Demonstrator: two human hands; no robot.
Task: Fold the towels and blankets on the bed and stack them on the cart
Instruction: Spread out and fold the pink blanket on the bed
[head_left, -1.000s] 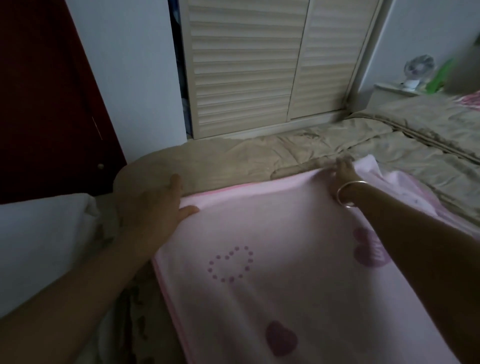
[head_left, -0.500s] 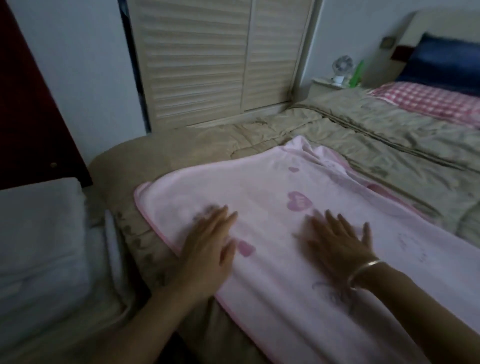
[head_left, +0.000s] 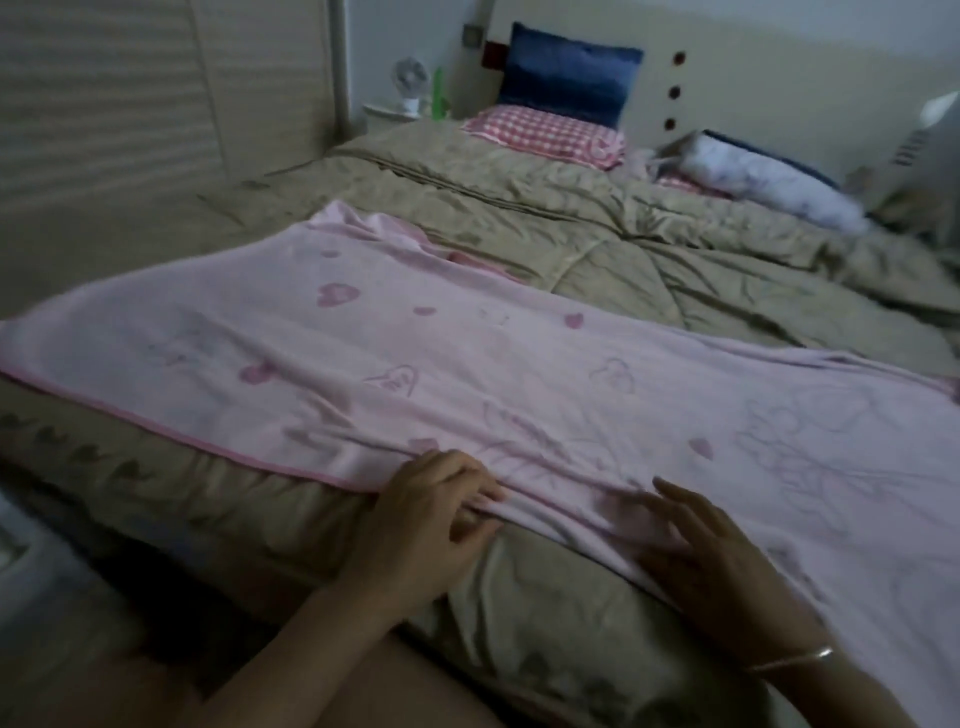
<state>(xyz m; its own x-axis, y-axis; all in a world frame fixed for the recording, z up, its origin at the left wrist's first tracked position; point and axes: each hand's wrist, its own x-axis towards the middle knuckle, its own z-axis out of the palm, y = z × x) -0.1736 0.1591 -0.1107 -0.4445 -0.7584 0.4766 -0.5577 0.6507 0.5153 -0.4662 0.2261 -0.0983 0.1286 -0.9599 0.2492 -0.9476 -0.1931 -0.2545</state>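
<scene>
A pale pink blanket (head_left: 467, 364) with heart prints and a darker pink hem lies spread across the foot of the bed. My left hand (head_left: 431, 512) pinches its near edge, where the cloth bunches into folds between fingers and thumb. My right hand (head_left: 711, 545), with a bangle on the wrist, lies flat on the blanket just to the right, fingers spread and blurred. The cart is out of view.
Under the blanket lies a tan quilt (head_left: 649, 249) covering the bed. A pink checked pillow (head_left: 545, 132), a blue cushion (head_left: 569, 78) and a white pillow (head_left: 769, 179) sit at the headboard. A small fan (head_left: 408, 83) stands on a bedside table; louvred wardrobe doors (head_left: 130, 93) are left.
The view swung right along the bed. Both hands slid from the blanket's far corners to its middle, then to the near edge, where my left hand took hold of the hem.
</scene>
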